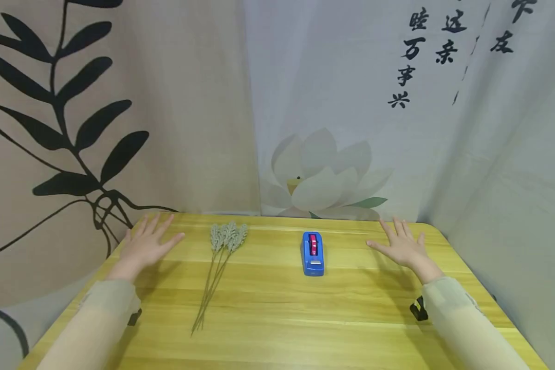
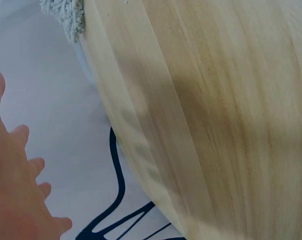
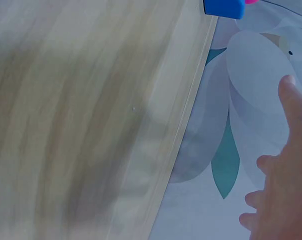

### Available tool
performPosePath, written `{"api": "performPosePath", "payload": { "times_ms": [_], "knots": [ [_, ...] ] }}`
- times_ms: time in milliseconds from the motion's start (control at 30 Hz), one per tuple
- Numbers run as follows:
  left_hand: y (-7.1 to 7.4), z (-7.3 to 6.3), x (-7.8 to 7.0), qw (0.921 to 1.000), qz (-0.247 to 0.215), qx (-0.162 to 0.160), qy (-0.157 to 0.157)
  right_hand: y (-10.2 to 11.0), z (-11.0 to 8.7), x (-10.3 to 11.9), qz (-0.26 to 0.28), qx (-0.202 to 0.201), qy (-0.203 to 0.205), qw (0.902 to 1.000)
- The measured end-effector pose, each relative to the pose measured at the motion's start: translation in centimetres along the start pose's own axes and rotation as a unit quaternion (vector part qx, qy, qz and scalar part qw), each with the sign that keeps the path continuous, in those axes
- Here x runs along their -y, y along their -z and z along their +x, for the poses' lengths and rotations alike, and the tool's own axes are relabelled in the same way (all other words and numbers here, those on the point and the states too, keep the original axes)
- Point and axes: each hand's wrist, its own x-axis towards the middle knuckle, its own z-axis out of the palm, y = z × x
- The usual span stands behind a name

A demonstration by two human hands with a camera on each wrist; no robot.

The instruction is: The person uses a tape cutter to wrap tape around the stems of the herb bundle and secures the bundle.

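Note:
My left hand [image 1: 144, 246] hovers over the table's far left with its fingers spread, holding nothing. To its right lies a small bunch of dried grey-green flower stems [image 1: 228, 236], heads toward the back and thin stalks toward me. A blue tape dispenser [image 1: 312, 262] with a pink-red roll in it sits right of the bunch. Over the far right side hangs my right hand [image 1: 401, 247], fingers also spread and nothing in it. The dispenser's blue end [image 3: 224, 7] shows at the top of the right wrist view; flower heads [image 2: 66, 17] show at the top of the left wrist view.
Everything lies on a light wooden table [image 1: 277, 318] with rounded far corners. Behind it hangs a pale curtain [image 1: 199, 103] printed with dark leaves, a lotus and dark writing. Another pale cloth [image 1: 518, 169] hangs along the right. Dark wrist mounts [image 1: 418, 309] stick out below the sleeves.

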Motion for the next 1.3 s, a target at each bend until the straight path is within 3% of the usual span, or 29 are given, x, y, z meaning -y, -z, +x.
{"api": "performPosePath", "payload": {
  "times_ms": [167, 300, 567, 667, 833, 1033, 1200, 1300],
  "knots": [
    [-0.1, 0.3, -0.3, 0.9999, 0.008, -0.004, -0.007, -0.4, -0.7, 0.5, 0.009, -0.014, 0.015, 0.9997],
    [-0.2, 0.2, -1.4, 0.9999, 0.006, -0.008, -0.012, -0.9, -1.7, 1.7, 0.054, -0.03, 0.044, 0.9971],
    [-1.3, 0.0, -4.3, 0.9983, -0.03, -0.03, -0.04, -2.0, -2.6, 5.1, 0.165, -0.038, 0.114, 0.9789],
    [-1.9, -0.5, -5.2, 0.9977, -0.049, -0.024, -0.041, -2.8, -2.4, 6.3, 0.186, -0.045, 0.122, 0.9739],
    [-2.3, -1.0, -6.4, 0.9933, -0.112, 0.015, -0.027, -4.5, -1.8, 7.9, 0.252, -0.044, 0.112, 0.9601],
    [-2.5, -0.9, -7.9, 0.9858, -0.163, 0.031, -0.023, -6.5, -0.9, 9.1, 0.373, -0.017, 0.037, 0.927],
    [-2.9, -0.4, -9.9, 0.9773, -0.204, 0.033, -0.045, -8.2, -0.1, 9.7, 0.457, -0.007, -0.041, 0.8884],
    [-3.2, -0.2, -11.3, 0.9716, -0.228, 0.033, -0.055, -8.8, 0.2, 10.0, 0.492, -0.01, -0.067, 0.868]
  ]
}}
